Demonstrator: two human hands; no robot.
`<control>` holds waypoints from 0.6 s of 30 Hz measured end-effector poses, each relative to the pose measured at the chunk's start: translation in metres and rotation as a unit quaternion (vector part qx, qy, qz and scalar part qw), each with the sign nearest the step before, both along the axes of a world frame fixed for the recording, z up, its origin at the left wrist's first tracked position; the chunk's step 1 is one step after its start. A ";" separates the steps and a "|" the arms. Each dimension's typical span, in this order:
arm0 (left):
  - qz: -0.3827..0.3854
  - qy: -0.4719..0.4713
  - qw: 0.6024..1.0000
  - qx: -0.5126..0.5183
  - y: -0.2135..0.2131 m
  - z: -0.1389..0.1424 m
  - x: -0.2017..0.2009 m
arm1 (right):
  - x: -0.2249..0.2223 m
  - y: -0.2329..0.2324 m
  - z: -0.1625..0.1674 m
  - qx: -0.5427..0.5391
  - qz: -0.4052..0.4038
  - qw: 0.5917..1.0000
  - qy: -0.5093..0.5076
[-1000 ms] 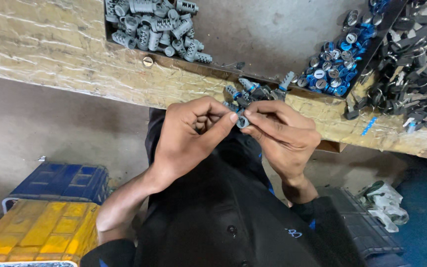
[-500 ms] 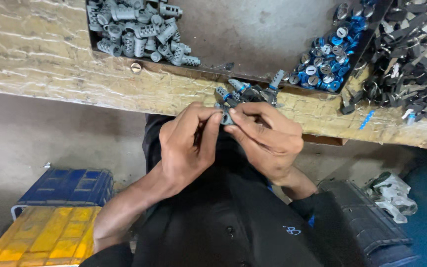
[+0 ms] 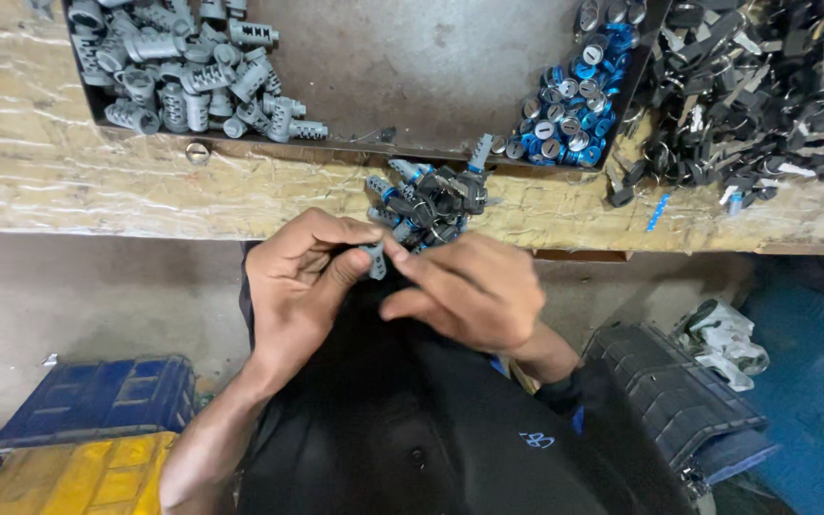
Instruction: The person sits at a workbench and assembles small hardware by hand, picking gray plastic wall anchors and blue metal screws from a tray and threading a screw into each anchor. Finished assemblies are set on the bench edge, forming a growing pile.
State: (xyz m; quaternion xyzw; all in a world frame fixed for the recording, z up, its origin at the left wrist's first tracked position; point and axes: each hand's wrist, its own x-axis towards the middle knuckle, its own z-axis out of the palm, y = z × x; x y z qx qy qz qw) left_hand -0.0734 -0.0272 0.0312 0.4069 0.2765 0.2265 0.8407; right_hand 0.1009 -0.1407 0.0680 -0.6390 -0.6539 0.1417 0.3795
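Both hands are sitting lower and closer to the body than half a second ago, clear of the bench edge. Left hand (image 3: 302, 281): fingers and thumb pinching a small grey cylinder (image 3: 375, 259), which is poking out at the fingertips. Right hand (image 3: 469, 291): fingertips pressing against the same cylinder from the other side. Just beyond, a heap of grey and blue parts (image 3: 428, 198) is lying on the wooden bench (image 3: 97, 191). Farther back, a metal tray (image 3: 412, 67) is holding grey barrels (image 3: 183, 72) and blue discs (image 3: 574, 95); black keys (image 3: 765, 95) are lying to the right.

cylinders (image 3: 193, 72) left in tray (image 3: 412, 76) (caps (image 3: 565, 105) right), keys (image 3: 765, 86) beyond
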 end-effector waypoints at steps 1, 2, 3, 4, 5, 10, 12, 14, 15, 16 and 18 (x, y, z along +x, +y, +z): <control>-0.004 0.006 0.999 -0.035 0.001 -0.004 0.000 | 0.010 -0.002 0.003 -0.019 -0.073 0.997 -0.029; 0.009 0.021 1.000 -0.016 0.002 -0.008 0.000 | 0.020 -0.005 0.006 -0.037 -0.142 0.988 -0.057; 0.025 0.036 0.999 0.003 0.003 -0.012 -0.001 | 0.031 -0.002 0.002 -0.023 -0.222 0.971 -0.088; 0.041 0.052 0.998 0.023 0.005 -0.016 -0.001 | 0.048 -0.001 0.002 -0.038 -0.275 0.955 -0.105; 0.052 0.083 0.993 0.063 0.007 -0.019 -0.001 | 0.065 0.002 0.000 -0.054 -0.293 0.949 -0.104; 0.101 0.153 0.960 0.213 0.016 -0.035 0.000 | 0.127 0.022 -0.019 -0.100 -0.293 0.931 -0.195; 0.126 0.137 0.942 0.280 0.022 -0.045 0.005 | 0.137 0.029 -0.028 -0.118 -0.272 0.924 -0.243; 0.128 0.124 0.925 0.337 0.027 -0.050 0.005 | 0.141 0.035 -0.035 -0.110 -0.209 0.912 -0.334; 0.116 0.117 0.919 0.357 0.028 -0.051 0.005 | 0.141 0.036 -0.036 -0.117 -0.217 0.914 -0.323; 0.105 0.113 0.914 0.376 0.029 -0.052 0.004 | 0.139 0.037 -0.036 -0.126 -0.223 0.915 -0.311; 0.122 0.101 0.920 0.359 0.030 -0.054 0.006 | 0.136 0.039 -0.035 -0.133 -0.223 0.931 -0.256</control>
